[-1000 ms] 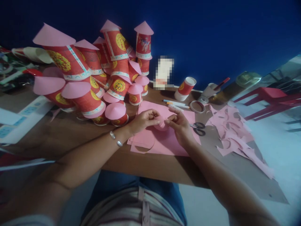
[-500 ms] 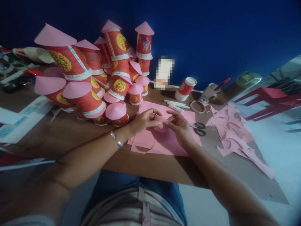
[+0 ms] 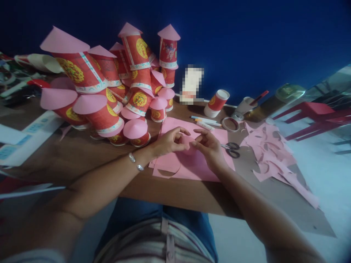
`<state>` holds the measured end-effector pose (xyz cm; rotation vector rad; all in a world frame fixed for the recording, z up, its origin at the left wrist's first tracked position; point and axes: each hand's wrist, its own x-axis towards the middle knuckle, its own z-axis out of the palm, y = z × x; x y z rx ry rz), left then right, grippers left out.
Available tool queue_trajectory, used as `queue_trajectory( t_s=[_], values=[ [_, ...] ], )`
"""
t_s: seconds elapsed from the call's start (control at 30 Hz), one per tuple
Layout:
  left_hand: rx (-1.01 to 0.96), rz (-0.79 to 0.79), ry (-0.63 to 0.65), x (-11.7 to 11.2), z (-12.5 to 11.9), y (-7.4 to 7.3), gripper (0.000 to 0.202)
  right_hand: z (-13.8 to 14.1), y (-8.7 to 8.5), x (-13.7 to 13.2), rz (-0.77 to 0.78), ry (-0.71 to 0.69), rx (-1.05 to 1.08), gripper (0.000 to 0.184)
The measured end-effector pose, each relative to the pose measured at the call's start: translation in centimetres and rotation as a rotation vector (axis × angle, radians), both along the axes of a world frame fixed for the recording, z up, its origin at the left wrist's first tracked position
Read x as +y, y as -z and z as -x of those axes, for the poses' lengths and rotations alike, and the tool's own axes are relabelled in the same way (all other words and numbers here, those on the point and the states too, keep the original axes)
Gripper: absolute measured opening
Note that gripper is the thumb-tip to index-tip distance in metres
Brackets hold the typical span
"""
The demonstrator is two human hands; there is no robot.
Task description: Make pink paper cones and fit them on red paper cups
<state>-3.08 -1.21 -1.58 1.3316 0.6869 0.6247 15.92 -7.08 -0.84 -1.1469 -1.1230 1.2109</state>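
Between my two hands is a small pink paper piece [image 3: 187, 144], curved like a cone. My left hand [image 3: 173, 140] pinches its left side between thumb and fingers. On its right edge, my right hand [image 3: 208, 145] grips it with thumb and forefinger. Beneath lie pink paper sheets [image 3: 200, 170], stacked on the table, with a curved cut line at their lower left. Scissors [image 3: 232, 149] with dark handles rest just right of my right hand, blades partly hidden by it.
At left, red paper cups [image 3: 93, 115] with pink cone tops stand piled up. Pens [image 3: 204, 119], a tape roll [image 3: 230, 124] and a red cup [image 3: 217, 103] sit behind my hands. Pink paper scraps [image 3: 274, 149] cover the table's right side; a red stool [image 3: 315, 113] stands beyond.
The fingers have shifted slightly on the pink paper piece, and my left thumb sits a little lower. Everything else looks the same.
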Motion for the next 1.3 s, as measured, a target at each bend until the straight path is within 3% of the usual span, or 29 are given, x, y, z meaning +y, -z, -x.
queue_trajectory(
  t_s=[0.53,0.8,1.03,1.3],
  values=[
    [0.057,-0.131,0.032,-0.2,0.0,-0.3,0.052,-1.0,0.3,0.4,0.113,-0.038,-0.111,0.030],
    [-0.165,0.102,-0.028,0.2,0.3,-0.6,0.047,-1.1,0.5,0.6,0.074,0.015,0.082,0.025],
    [-0.205,0.103,-0.089,0.6,0.2,0.0,0.045,-0.8,0.5,0.4,0.138,-0.068,0.182,0.039],
    [-0.173,0.126,-0.059,0.4,0.3,-0.4,0.049,-0.7,0.6,0.2,0.183,-0.108,0.124,0.033]
  ],
)
